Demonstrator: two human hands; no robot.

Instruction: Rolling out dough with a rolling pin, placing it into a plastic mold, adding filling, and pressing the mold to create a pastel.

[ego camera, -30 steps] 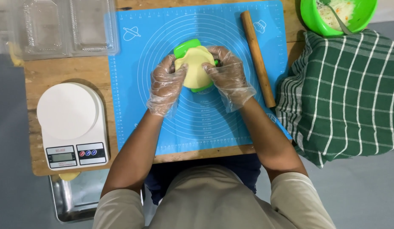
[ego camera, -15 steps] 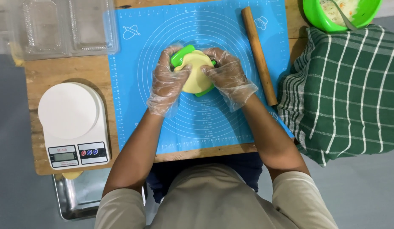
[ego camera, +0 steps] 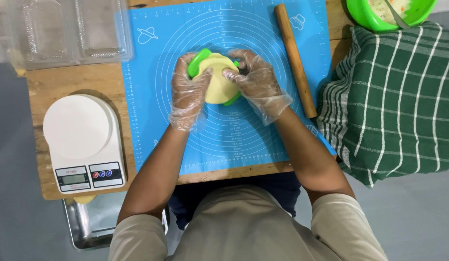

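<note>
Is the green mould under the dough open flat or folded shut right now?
Open. The yellow dough lies spread across the green mould, green rim showing at both edges, while both hands press it.

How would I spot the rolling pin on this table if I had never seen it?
Find the big blue mat covering the middle of the wooden table. Along its right edge, just left of the green checked cloth, lies the rolling pin, pointing away from the person. It is the only long, plain brown wooden stick there, and neither gloved hand touches it.
</note>
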